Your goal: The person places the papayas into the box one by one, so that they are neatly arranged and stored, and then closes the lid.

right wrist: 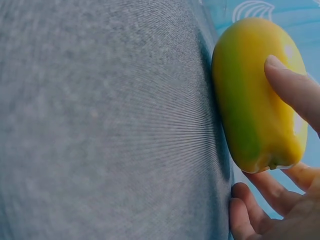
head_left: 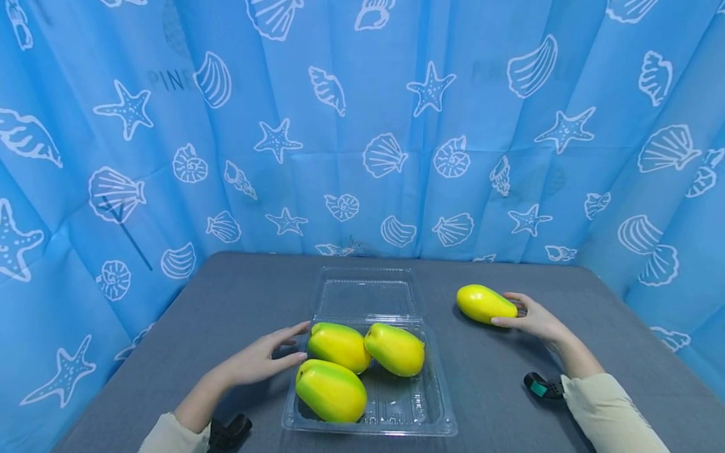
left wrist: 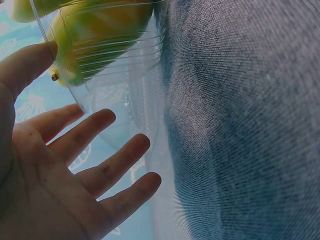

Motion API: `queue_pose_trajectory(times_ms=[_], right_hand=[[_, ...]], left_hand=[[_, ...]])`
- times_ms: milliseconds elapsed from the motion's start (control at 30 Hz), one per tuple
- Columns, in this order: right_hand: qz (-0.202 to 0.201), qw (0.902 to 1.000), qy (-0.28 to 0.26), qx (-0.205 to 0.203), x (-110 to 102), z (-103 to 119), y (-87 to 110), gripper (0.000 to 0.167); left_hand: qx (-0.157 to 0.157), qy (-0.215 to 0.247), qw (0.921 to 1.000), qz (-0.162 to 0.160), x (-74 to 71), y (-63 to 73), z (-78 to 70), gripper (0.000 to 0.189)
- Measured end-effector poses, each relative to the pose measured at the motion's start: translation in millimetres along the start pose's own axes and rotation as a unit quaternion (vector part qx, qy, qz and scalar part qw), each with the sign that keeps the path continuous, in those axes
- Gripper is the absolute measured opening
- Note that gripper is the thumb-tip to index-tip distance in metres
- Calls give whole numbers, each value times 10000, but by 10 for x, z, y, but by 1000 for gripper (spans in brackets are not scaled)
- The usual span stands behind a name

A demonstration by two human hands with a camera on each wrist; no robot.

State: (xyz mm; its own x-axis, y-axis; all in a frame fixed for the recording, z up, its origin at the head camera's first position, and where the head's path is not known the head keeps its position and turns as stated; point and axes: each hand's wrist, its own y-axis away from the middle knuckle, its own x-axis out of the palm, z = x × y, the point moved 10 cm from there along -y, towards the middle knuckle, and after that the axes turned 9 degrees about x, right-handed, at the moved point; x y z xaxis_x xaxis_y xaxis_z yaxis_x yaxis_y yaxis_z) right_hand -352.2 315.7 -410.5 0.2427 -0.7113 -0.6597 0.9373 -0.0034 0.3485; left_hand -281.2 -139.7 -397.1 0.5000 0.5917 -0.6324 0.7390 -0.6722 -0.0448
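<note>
Both hands show in my head view, one on either side of the clear plastic clamshell container (head_left: 396, 399). On its left, the left hand (head_left: 255, 360) is relaxed and grasps nothing, its fingers extended and spread; through the left wrist view I see the thumb tip at the container's rim and the index fingertip at or just beside its edge, though I cannot tell how firmly either presses. Well to the container's right, the right hand (head_left: 535, 321) grips the loose papaya (head_left: 481, 303) by one end, thumb laid on one side and fingers against the other. I see that yellow and green fruit lying lengthwise on the grey worktop (head_left: 238, 289), roughly level with the container's hinge.

Inside the container I count three more: the far-left papaya (head_left: 340, 347), the far-right papaya (head_left: 395, 350) close against it, and the near-left papaya (head_left: 331, 391). The lid (head_left: 365, 299) is folded back beyond the container's tray. Behind the container hangs a blue curtain (head_left: 481, 100) printed with white seashells and starfish. To the container's near left and right I make out pale sleeves (head_left: 608, 409), each with a black wrist device (head_left: 229, 434) beside it.
</note>
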Motion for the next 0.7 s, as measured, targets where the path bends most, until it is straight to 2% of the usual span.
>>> queue_pose_trajectory(times_ms=[700], right_hand=[[1,9997,199,-163,0,12,-15,88]], left_hand=[[10,-23,10000,-20,-7,4,7,62]])
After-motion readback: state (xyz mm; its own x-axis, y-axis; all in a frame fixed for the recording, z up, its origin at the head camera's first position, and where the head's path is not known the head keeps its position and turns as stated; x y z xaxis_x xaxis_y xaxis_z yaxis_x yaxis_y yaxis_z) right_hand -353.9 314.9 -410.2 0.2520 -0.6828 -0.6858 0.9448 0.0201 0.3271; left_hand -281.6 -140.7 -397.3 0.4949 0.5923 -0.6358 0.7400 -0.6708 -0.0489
